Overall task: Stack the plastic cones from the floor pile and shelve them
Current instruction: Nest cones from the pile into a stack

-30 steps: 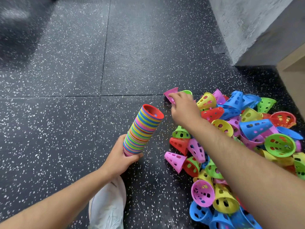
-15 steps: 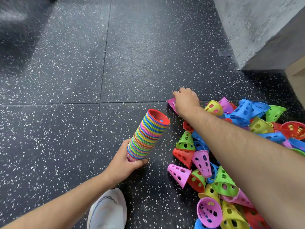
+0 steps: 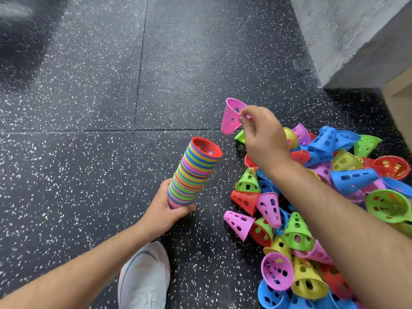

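My left hand (image 3: 166, 211) grips the base of a tall multicoloured stack of cones (image 3: 193, 173), tilted up to the right with a red cone's open mouth on top. My right hand (image 3: 264, 136) pinches the rim of a single pink cone (image 3: 231, 115) in the air, up and right of the stack's mouth, narrow end pointing down-left. A loose pile of cones (image 3: 330, 197) in pink, green, blue, yellow and red covers the floor at the right, partly hidden under my right forearm.
The floor (image 3: 89, 97) is dark speckled rubber tile. A grey concrete block (image 3: 347, 32) stands at the upper right, with a pale wooden edge (image 3: 399, 94) beside it. My white shoe (image 3: 145, 277) is at the bottom centre, below the stack.
My right hand reached to the pile's far edge, took hold of the pink cone and lifted it off the floor. The stack in my left hand stayed about where it was.
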